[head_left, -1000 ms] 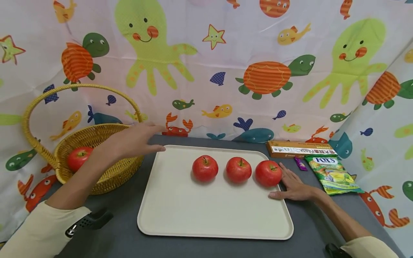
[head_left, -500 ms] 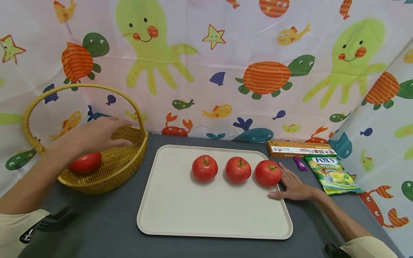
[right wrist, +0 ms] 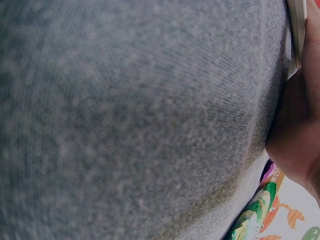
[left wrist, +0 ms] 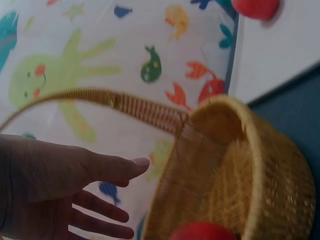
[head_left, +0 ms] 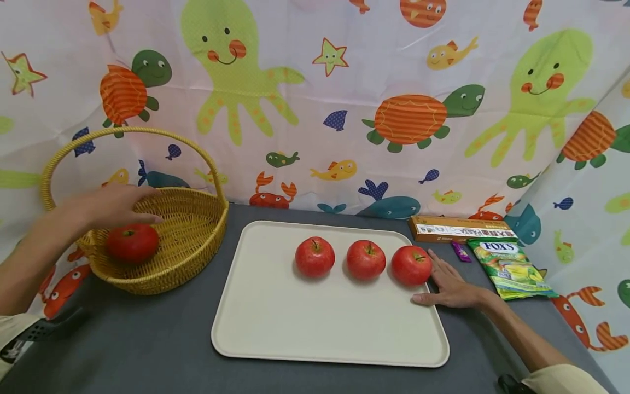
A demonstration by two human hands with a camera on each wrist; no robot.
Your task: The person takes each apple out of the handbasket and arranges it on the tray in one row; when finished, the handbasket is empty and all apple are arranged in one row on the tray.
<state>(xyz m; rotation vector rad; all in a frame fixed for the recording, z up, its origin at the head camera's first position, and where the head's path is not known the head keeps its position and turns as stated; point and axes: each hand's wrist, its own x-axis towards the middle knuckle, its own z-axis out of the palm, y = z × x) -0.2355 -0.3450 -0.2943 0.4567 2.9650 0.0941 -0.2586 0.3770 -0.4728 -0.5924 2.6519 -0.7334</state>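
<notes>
My left hand [head_left: 110, 208] hovers over the left side of a yellow wicker basket [head_left: 182, 219], fingers extended and holding nothing. Just below it, a red apple [head_left: 133, 244] lies inside the basket. The left wrist view shows the thumb and spread fingers of that hand [left wrist: 75, 180] beside the basket handle [left wrist: 145, 111]. Three more apples, the left one [head_left: 315, 256], the middle one [head_left: 366, 260] and the right one [head_left: 410, 265], form a row on a cream tray [head_left: 315, 323]. My right hand [head_left: 450, 285] rests at the tray's right edge, thumb on the rim, fingertips close to the right apple.
Behind the right hand lie a long brown box [head_left: 462, 229], a small purple wrapped sweet [head_left: 461, 252] and a green FOX'S bag [head_left: 509, 268]. A printed sea-animal curtain [head_left: 305, 120] closes off the back of the grey table [head_left: 147, 339].
My left hand has withdrawn leftward, from the basket's right rim across to its left side. The apple in the basket now sits farther right than at first. The right hand has stayed put.
</notes>
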